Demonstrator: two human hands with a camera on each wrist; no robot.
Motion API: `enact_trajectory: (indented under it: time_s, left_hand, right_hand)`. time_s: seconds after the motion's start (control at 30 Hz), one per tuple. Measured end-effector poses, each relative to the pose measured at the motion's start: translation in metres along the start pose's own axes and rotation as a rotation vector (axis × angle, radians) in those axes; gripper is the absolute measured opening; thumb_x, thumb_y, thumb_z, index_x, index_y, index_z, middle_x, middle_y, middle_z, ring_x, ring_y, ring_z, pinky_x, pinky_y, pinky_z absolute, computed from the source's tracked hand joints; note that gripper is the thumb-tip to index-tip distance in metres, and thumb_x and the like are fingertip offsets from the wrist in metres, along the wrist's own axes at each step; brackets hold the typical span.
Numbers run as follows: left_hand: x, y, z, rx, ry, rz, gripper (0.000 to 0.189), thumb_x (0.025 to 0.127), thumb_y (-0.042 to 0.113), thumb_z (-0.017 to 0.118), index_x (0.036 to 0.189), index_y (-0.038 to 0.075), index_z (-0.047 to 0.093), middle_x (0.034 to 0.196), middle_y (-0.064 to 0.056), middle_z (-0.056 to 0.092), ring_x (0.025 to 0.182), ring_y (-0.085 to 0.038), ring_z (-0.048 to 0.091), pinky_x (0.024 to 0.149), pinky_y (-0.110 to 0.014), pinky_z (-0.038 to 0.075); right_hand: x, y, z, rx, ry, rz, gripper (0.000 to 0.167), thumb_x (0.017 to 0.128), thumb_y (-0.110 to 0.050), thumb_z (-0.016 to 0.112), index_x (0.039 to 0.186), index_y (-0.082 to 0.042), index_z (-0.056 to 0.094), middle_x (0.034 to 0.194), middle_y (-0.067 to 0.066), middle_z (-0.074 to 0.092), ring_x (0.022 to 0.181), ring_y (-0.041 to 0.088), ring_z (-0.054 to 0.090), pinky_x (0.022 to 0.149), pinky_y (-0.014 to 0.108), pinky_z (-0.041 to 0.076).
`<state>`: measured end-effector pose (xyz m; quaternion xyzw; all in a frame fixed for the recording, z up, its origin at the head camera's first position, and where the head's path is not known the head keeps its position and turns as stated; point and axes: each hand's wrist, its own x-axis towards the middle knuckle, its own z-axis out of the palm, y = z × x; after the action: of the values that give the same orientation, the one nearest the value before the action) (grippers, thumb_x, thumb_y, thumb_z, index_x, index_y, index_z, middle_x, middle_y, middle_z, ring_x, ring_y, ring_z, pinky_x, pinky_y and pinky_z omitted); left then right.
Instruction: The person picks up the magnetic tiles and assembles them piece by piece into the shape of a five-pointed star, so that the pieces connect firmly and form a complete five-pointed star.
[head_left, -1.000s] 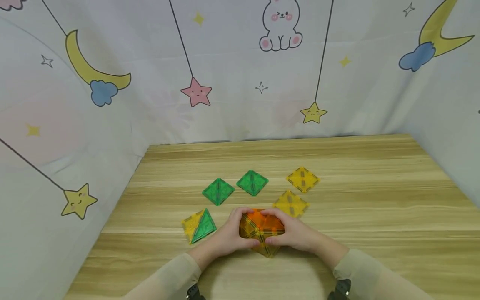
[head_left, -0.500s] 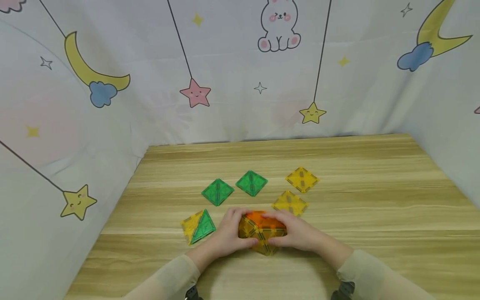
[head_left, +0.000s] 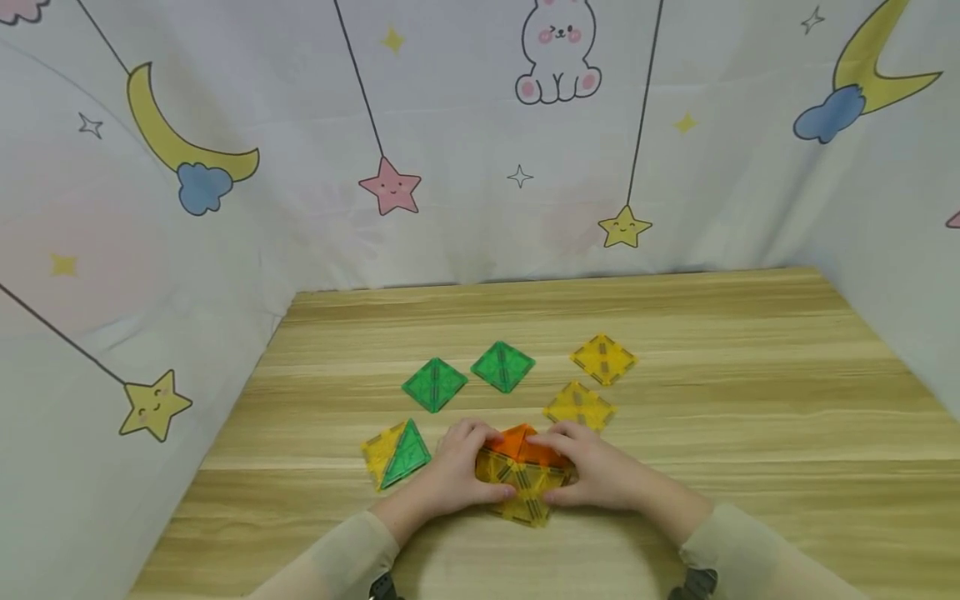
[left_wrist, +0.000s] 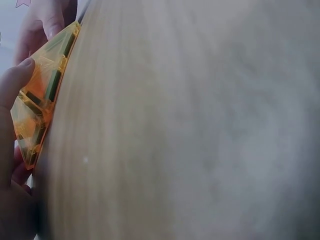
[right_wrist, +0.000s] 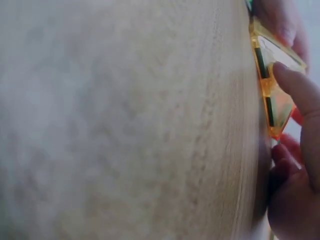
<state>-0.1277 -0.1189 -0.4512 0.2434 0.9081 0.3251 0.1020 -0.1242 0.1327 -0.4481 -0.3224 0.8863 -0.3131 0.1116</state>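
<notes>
Between both hands sits a magnetic-tile structure (head_left: 523,479) of see-through yellow and orange triangles joined at their edges, at the near middle of the table. My left hand (head_left: 463,471) grips its left side, thumb on a front yellow tile, fingers over the back. On the other side my right hand (head_left: 596,467) holds it the same way, thumb at the front right. The left wrist view shows the yellow triangles (left_wrist: 45,80) low against the tabletop under the left thumb. In the right wrist view the right thumb presses a yellow tile (right_wrist: 272,85).
Two green tile pairs (head_left: 435,384) lie as diamonds behind the left hand. Two yellow tile pairs (head_left: 603,359) lie behind the right hand. A yellow-and-green pair (head_left: 407,455) rests left of the left hand. A printed white cloth (head_left: 465,242) hangs around the wooden table (head_left: 750,400).
The structure has tilted and flattened between the hands, its front yellow tiles now nearer the person and an orange peak showing. The right hand has shifted slightly right. The other tiles have not moved.
</notes>
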Motion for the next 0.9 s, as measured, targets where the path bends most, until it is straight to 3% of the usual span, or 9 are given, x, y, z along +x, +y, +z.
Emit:
enact_trajectory:
  time_s: [0.23,0.47,0.9]
  left_hand:
    - [0.001,-0.0002,-0.0023,-0.005,-0.007,0.03,0.063,0.071,0.054,0.075,0.119,0.017,0.055,0.113,0.004,0.042,0.106,-0.018,0.039,0.091,-0.04,0.036]
    - [0.0006,-0.0035,-0.0051,-0.042,-0.059,0.051,0.06,0.073,0.047,0.077,0.12,0.018,0.056,0.112,0.005,0.041,0.107,-0.017,0.039,0.092,-0.038,0.037]
    - [0.0001,-0.0047,-0.0051,-0.028,-0.07,0.058,0.059,0.074,0.048,0.076,0.121,0.019,0.056,0.112,0.005,0.041,0.107,-0.016,0.039,0.092,-0.038,0.037]
  right_hand:
    - [0.0011,0.0037,-0.0028,0.031,-0.02,-0.011,0.069,0.079,-0.048,0.071,0.137,-0.017,0.05,0.135,0.003,0.044,0.123,0.028,0.039,0.098,0.051,0.034]
    - [0.0032,0.0062,-0.0062,0.032,-0.083,0.0,0.069,0.081,-0.048,0.068,0.139,-0.017,0.046,0.14,0.001,0.043,0.132,0.031,0.032,0.104,0.055,0.025]
    - [0.0026,0.0053,-0.0057,0.032,-0.077,-0.011,0.07,0.081,-0.05,0.067,0.138,-0.015,0.048,0.139,0.003,0.045,0.13,0.031,0.035,0.104,0.057,0.023]
